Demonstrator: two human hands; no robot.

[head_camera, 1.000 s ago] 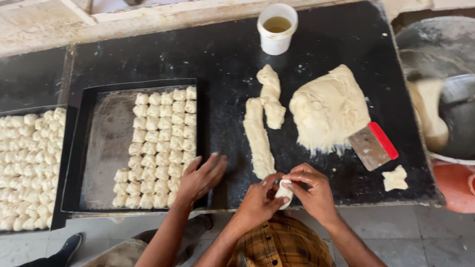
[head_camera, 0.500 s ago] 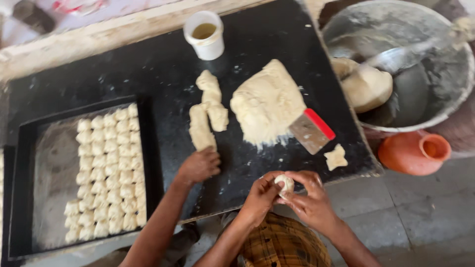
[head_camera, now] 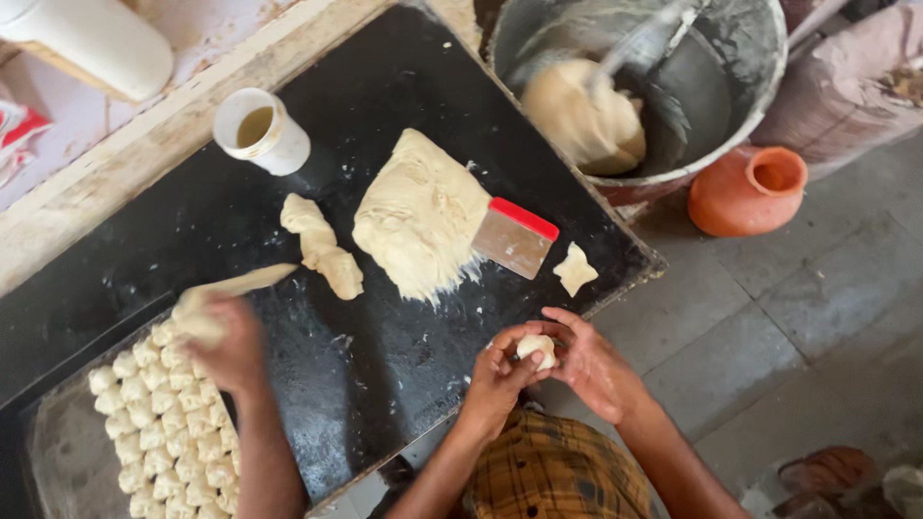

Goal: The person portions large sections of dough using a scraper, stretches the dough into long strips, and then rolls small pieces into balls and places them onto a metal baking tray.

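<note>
— At the near edge of the black desk [head_camera: 385, 384], see? Everything sits further in: the grey basin [head_camera: 769, 96] off the far corner, the dough heap [head_camera: 418, 216] in the middle, and the tray [head_camera: 58, 452] of cut pieces [head_camera: 163, 432] to the left.

— And the hands?

— Left hand [head_camera: 495, 380] and right hand [head_camera: 596, 365] are cupped together, fingers curled round a small ball [head_camera: 536, 349]. Both have hold of it, and neither is spread wide.

— Where's the ball against the desk?

— Right at the edge, maybe just past it, with bare floor below. If the dough is greasy and the fingers loosen, I'd say it could drop there.

— Anything else?

— The scraper [head_camera: 514, 238] leans on the heap, and a scrap [head_camera: 575, 269] lies near the corner. An elbow could nudge either off. The other person's hand [head_camera: 226, 341] holds a strip [head_camera: 231, 285] above the tray; it looks thin enough to tear.
</note>
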